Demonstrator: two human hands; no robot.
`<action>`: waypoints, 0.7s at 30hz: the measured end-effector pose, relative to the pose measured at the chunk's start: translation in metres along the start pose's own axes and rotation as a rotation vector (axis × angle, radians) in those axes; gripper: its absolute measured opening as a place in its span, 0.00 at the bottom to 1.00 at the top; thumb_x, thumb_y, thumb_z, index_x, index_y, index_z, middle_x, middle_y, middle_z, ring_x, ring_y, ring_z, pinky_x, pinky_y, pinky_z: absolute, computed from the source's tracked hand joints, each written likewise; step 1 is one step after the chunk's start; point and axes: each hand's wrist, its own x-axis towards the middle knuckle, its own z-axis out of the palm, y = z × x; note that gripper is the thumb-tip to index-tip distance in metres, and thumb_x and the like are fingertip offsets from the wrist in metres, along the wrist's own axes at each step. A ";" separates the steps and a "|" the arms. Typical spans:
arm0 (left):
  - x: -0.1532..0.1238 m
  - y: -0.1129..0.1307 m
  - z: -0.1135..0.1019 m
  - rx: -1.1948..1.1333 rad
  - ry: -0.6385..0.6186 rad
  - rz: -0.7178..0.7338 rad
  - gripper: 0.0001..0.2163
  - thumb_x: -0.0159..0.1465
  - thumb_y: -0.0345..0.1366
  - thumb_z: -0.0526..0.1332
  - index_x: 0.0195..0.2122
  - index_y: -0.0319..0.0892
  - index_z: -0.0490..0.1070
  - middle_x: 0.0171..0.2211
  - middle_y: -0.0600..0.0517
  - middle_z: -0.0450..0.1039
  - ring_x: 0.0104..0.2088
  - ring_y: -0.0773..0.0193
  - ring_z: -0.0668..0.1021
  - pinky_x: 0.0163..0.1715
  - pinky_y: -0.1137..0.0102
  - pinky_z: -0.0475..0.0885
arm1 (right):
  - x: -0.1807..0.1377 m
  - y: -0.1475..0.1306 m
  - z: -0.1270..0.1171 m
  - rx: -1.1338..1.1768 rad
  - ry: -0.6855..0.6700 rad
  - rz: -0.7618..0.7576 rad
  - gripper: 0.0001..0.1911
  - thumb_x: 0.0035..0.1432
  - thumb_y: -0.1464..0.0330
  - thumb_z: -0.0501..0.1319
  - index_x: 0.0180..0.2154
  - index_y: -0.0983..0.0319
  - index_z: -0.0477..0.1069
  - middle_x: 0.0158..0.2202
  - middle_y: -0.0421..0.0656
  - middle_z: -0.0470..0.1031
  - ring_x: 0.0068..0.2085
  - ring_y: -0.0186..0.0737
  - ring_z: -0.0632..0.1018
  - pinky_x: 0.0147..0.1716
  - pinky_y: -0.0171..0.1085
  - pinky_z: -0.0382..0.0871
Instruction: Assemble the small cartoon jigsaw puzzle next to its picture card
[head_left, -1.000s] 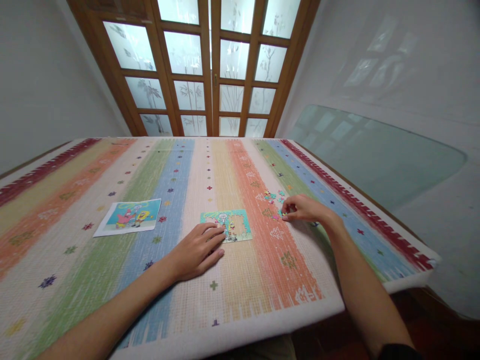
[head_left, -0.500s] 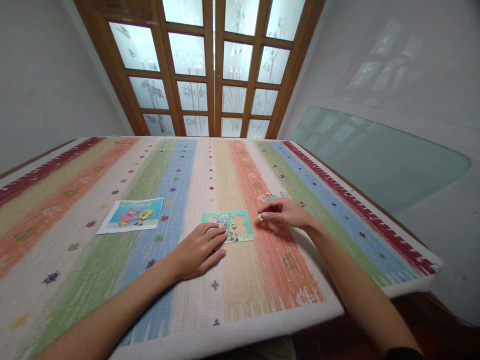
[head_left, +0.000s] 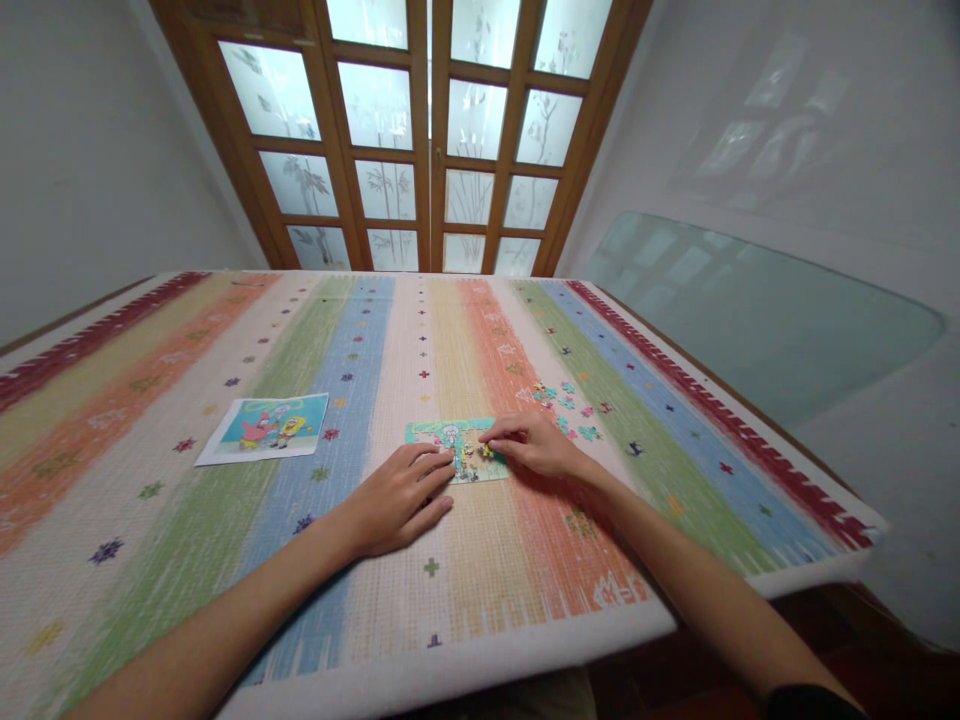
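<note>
A partly filled jigsaw puzzle (head_left: 424, 432) lies on the striped tablecloth in front of me, with bare board showing in its right half. My left hand (head_left: 405, 500) rests flat, its fingertips on the puzzle's left part. Above the right half, my right hand (head_left: 529, 445) pinches a small yellow-green puzzle piece (head_left: 486, 451) between thumb and fingers. Whether that piece touches the board I cannot tell. Several loose puzzle pieces (head_left: 568, 402) are scattered just beyond my right hand, some partly hidden by it.
A paper picture (head_left: 279, 428) of cartoon figures lies left of the puzzle. The striped tablecloth (head_left: 480, 560) covers the table, whose front edge is close to me. Glazed wooden doors (head_left: 431, 150) stand behind the table, and a glass panel (head_left: 750, 320) leans at the right wall.
My right hand has moved left with the puzzle piece, from beside the puzzle to over its right half. More loose pieces show behind it. My left hand stays put.
</note>
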 end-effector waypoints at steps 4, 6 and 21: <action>0.000 0.000 0.001 -0.011 -0.001 -0.007 0.14 0.76 0.38 0.53 0.56 0.38 0.70 0.55 0.41 0.75 0.58 0.49 0.73 0.57 0.51 0.72 | 0.002 0.001 0.010 -0.122 0.063 -0.088 0.08 0.64 0.72 0.65 0.41 0.58 0.84 0.36 0.45 0.82 0.39 0.41 0.78 0.41 0.40 0.71; 0.000 0.000 0.001 -0.020 -0.002 -0.013 0.14 0.75 0.38 0.53 0.56 0.38 0.70 0.55 0.41 0.75 0.58 0.49 0.73 0.57 0.51 0.72 | 0.003 0.002 0.014 -0.170 0.065 -0.124 0.08 0.65 0.73 0.65 0.41 0.58 0.83 0.37 0.45 0.81 0.40 0.42 0.78 0.42 0.40 0.71; 0.001 0.001 -0.001 -0.014 0.007 -0.007 0.14 0.75 0.38 0.53 0.57 0.39 0.70 0.55 0.41 0.75 0.57 0.49 0.74 0.56 0.51 0.72 | 0.007 0.001 0.019 -0.413 0.087 -0.289 0.12 0.70 0.70 0.58 0.42 0.59 0.81 0.38 0.48 0.78 0.41 0.44 0.74 0.41 0.42 0.69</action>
